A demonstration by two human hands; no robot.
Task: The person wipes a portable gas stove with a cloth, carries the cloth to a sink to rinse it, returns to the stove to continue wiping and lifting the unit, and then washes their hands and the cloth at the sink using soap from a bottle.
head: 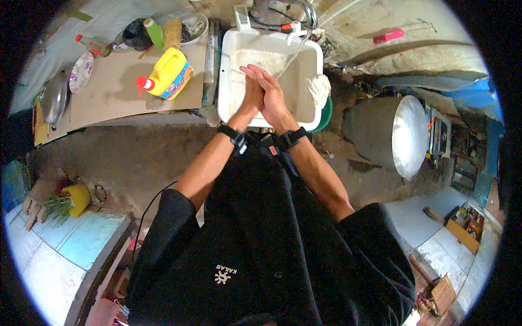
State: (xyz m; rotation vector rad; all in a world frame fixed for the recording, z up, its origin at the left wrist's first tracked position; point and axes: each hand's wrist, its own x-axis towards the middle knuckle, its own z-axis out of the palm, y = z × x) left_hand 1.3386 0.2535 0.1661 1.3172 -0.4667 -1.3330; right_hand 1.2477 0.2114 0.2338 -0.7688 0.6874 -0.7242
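Observation:
Over a white sink basin (320, 61), my left hand (252, 95) and my right hand (274, 95) are pressed together, palm against palm, with the fingers pointing up and to the left. Nothing shows between them. Water runs from a white tap with a red handle (294, 30) into the basin, just beyond my fingers. A pale crumpled cloth (318, 90) hangs over the basin's right rim. To the left of the basin, a yellow jug with a red cap (169, 75) stands on a brown board-covered counter (118, 89).
At the counter's back are a green bottle (154, 33), a metal bowl (195, 27) and a clear red-capped bottle (96, 45). A floral plate (81, 72) and a metal lid (54, 98) stand at its left. Below the basin's right side is a green container (326, 116); further right stands a large metal-topped drum (409, 136).

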